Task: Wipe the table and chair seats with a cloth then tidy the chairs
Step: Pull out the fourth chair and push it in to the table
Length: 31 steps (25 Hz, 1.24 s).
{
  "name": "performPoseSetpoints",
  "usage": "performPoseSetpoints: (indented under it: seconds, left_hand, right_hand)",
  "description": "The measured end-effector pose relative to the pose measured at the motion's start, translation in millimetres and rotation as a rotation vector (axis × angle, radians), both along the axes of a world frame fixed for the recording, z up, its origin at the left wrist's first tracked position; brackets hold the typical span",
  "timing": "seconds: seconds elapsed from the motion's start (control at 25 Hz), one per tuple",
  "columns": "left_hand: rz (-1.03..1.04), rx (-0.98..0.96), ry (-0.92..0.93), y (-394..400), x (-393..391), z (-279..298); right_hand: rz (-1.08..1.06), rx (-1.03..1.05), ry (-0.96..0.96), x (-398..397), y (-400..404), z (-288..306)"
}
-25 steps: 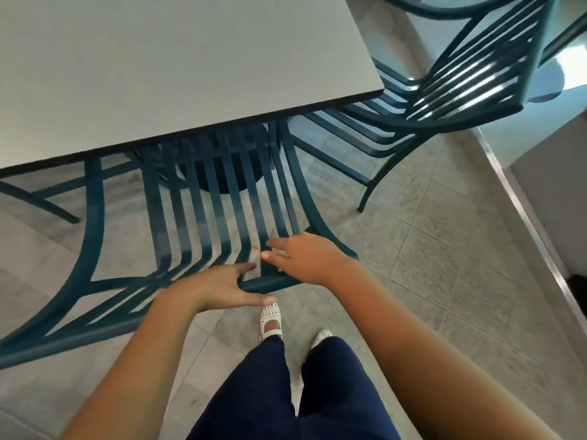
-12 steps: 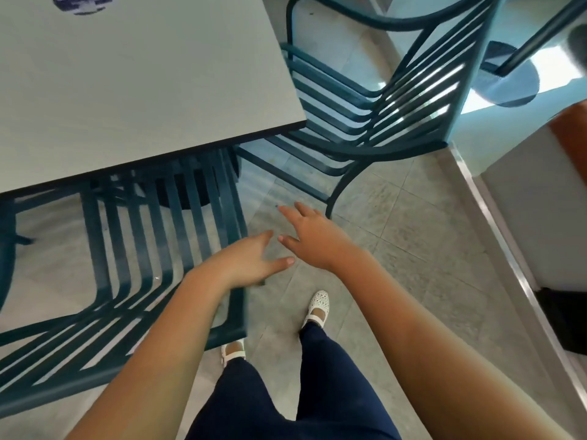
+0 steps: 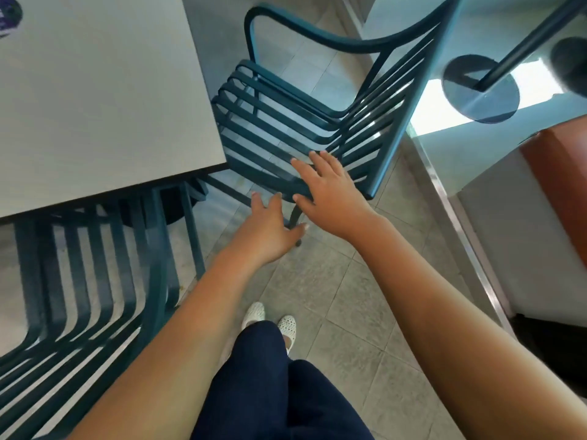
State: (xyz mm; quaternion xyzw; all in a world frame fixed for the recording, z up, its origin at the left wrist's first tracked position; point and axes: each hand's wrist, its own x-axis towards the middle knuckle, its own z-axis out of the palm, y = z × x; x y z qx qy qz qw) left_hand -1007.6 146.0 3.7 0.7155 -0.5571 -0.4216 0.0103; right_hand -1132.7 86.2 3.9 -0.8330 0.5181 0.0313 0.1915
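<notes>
A pale grey table point(image 3: 95, 96) fills the upper left. One teal slatted chair point(image 3: 82, 300) is pushed under its near edge at the lower left. A second teal slatted chair point(image 3: 286, 122) stands at the table's right side, its seat partly under the tabletop. My right hand point(image 3: 330, 188) is stretched out, fingers spread, over the near corner of that chair's seat and holds nothing. My left hand point(image 3: 270, 227) is open just left of it, in front of the chair's near leg. No cloth is in view.
A glass wall with a metal floor rail point(image 3: 451, 198) runs along the right. Beyond it stands a round table base point(image 3: 479, 90). A white and orange counter point(image 3: 540, 198) is at the right. My legs and white shoes point(image 3: 270, 322) stand on grey floor tiles.
Both hands let go of the left chair's back and moved to the right, reaching the second chair. The view has swung to the right with them.
</notes>
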Motion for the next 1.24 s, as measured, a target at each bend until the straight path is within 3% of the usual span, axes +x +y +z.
performPoseSetpoints:
  seconds: [0.28, 0.6, 1.0, 1.12, 1.24]
  left_hand:
    - [0.059, 0.021, 0.081, -86, -51, -5]
    - [-0.006, 0.211, 0.276, -177, -105, -12]
    - [0.203, 0.217, 0.459, -254, -165, -15]
    - [0.209, 0.249, 0.393, -261, -178, -25]
    - [0.254, 0.253, 0.179, -263, -189, -33]
  right_hand:
    - [-0.022, -0.064, 0.04, -49, -100, 17]
    - [-0.002, -0.048, 0.202, -102, -226, 7]
    - [0.057, 0.064, 0.194, -136, -311, 1]
    - [0.2, 0.039, 0.254, -154, -334, -2]
    - [0.394, 0.032, 0.356, -165, -345, -9]
